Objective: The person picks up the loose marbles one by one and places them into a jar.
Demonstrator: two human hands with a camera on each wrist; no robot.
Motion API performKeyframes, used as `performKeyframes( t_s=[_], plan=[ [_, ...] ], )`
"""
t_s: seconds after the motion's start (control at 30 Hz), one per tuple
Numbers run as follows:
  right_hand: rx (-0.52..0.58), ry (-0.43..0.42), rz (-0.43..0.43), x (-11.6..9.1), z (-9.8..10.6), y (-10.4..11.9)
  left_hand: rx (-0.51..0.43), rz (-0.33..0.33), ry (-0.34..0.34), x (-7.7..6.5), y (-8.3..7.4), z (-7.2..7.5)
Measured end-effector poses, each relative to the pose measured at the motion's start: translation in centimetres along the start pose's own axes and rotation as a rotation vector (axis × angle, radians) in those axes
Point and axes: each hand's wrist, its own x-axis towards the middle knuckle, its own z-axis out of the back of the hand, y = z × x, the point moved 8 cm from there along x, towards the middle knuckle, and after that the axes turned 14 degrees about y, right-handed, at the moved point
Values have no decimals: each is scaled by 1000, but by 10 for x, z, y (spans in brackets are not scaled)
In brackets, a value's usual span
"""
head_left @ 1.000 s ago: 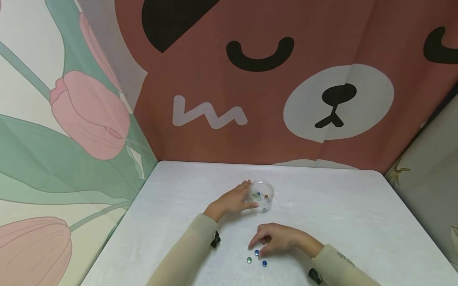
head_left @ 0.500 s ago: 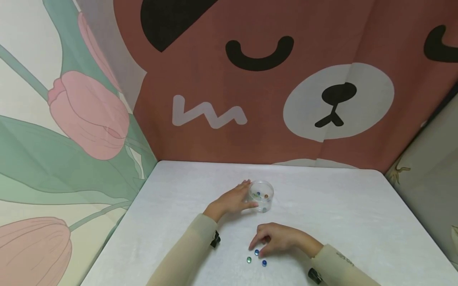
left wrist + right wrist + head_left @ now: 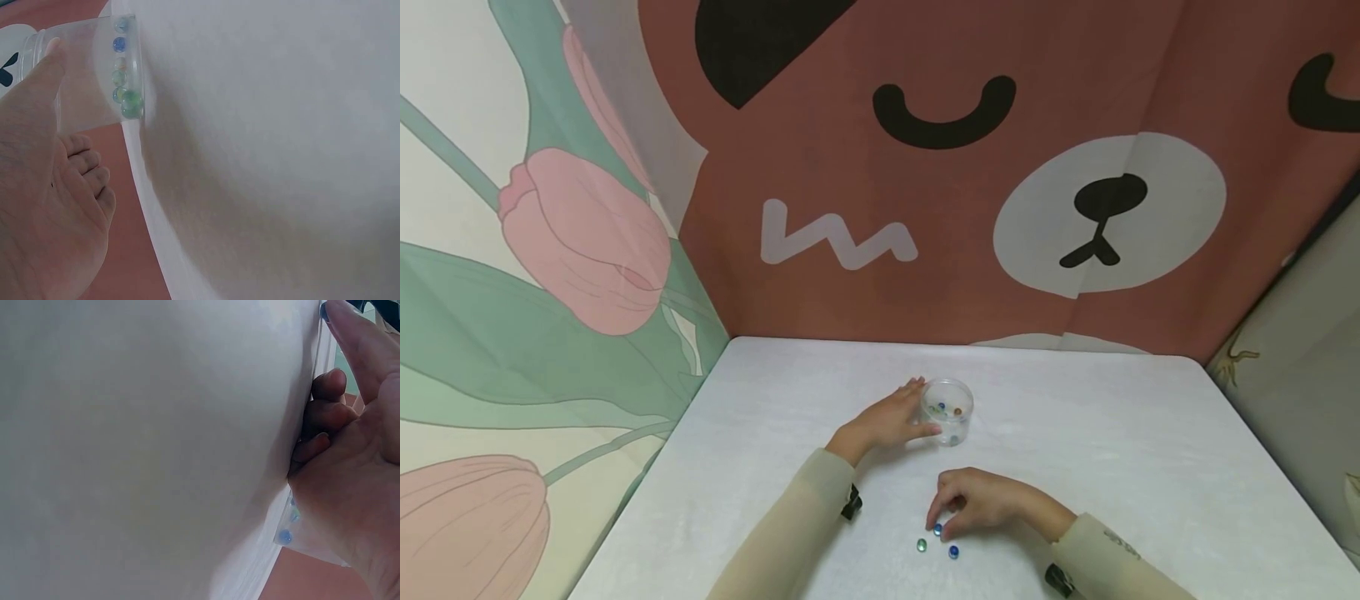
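A clear plastic jar [image 3: 956, 427] stands upright on the white table with several glass marbles [image 3: 119, 78] at its bottom. My left hand [image 3: 891, 419] holds it from the left, thumb [image 3: 53, 53] on the near side and fingers on the far side. Closer to the front, my right hand [image 3: 981, 500] pinches a blue marble [image 3: 937, 529] between forefinger and thumb, at table level. Its other fingers are curled under. A green marble [image 3: 922, 545] and a second blue marble [image 3: 953, 552] lie on the table by that hand.
The white table [image 3: 1090, 450] runs back to a cloth [image 3: 820, 300] printed with a brown bear. A flower-printed cloth [image 3: 467, 333] hangs along the left side, and a greyish cloth [image 3: 1307, 333] on the right.
My right forefinger has drawn in toward the thumb, around the blue marble. The left hand, the jar and the two other loose marbles have stayed put.
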Motion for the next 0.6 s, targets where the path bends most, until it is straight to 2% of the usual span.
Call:
performKeyframes(
  t_s=[0.6],
  plan=[
    [29,-9,-25,-1,1,-3,-16,-1,-1,1,2,0]
  ],
)
